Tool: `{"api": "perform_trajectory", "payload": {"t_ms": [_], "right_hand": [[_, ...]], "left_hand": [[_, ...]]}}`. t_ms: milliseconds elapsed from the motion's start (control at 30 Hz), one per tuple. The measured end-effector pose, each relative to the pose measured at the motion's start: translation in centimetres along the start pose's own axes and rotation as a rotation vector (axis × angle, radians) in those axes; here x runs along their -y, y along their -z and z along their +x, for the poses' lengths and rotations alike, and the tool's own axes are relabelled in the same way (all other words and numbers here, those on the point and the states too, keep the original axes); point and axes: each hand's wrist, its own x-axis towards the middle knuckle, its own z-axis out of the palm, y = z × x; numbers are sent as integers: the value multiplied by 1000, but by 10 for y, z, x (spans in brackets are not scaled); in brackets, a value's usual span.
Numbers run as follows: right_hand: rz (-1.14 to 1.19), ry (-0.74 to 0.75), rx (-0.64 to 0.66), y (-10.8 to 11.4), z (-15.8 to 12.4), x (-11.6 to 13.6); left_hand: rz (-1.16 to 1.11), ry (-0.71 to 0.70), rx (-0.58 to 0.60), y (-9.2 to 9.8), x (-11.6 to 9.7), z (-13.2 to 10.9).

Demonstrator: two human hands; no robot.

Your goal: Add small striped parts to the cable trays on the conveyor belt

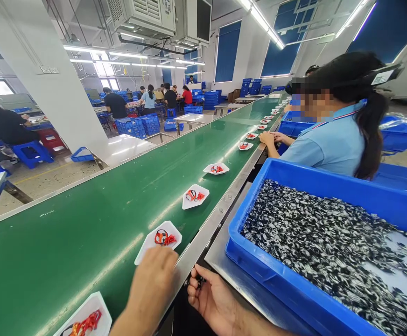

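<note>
With small dark pieces [199,281] held in curled grip of right hand [213,295], steady left hand [153,279] (cannot tell grip: blurred) by white tray [145,244] at its 12 o'clock, avoiding red strands [169,240].

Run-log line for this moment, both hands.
left hand: at white tray, contact unclear | right hand: holding small dark pieces | blue bin: black-and-white pieces inside | green conveyor belt: more trays

Several things were only partly visible.
Left hand [152,282] was slightly blurred, fingertips hidden, covering part of white tray [149,241]; dark bits [199,281] were mostly hidden by right hand [213,293]; nearest tray [92,304], blue bin [280,276] were cut off; far trays' [263,121] contents were too small.
</note>
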Motion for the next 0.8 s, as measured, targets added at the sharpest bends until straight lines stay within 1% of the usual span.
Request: {"api": "perform_trajectory", "payload": {"t_ms": [33, 67, 100, 133, 167, 200, 233, 267, 300, 333, 433, 500, 567, 667, 800], "right_hand": [[-104, 36, -164, -1, -1, 1], [-193, 71, -308, -2, -1, 1], [-237, 90, -387, -1, 0, 1], [-217, 80, -373, 0, 2, 1], [-142, 44, -278, 3, 4, 0], [-41, -10, -150, 5, 6, -1], [78, -77, -15, 8, 8, -2], [189, -144, 91, 10, 9, -3], [277, -196, 157, 11, 10, -3], [326, -225, 179, 11, 10, -3], [385, -255, 152, 8, 8, -1], [413, -271, 131, 6, 6, 1], [414, -280, 128, 4, 6, 1], [383, -260, 158, 6, 7, 0], [438, -263, 249, 10, 9, -2]], "left_hand": [[-48, -51, -32, -7, -17, -1], [-55, -73, -97, -16, -34, -2], [-33, -114, -127, -24, -48, -3], [4, -119, -142, -33, -59, -3], [36, -120, -144, -40, -66, -4], [55, -122, -131, -46, -70, -4], [61, -119, -118, -50, -71, -4], [57, -121, -109, -51, -70, -5], [47, -128, -106, -51, -68, -5], [40, -128, -104, -50, -65, -6], [45, -121, -86, -43, -59, -9], [63, -99, -54, -40, -59, -10], [86, -81, -49, -39, -60, -10], [84, -89, -63, -39, -61, -10], [-10, -106, -82, -41, -57, -11]]}}
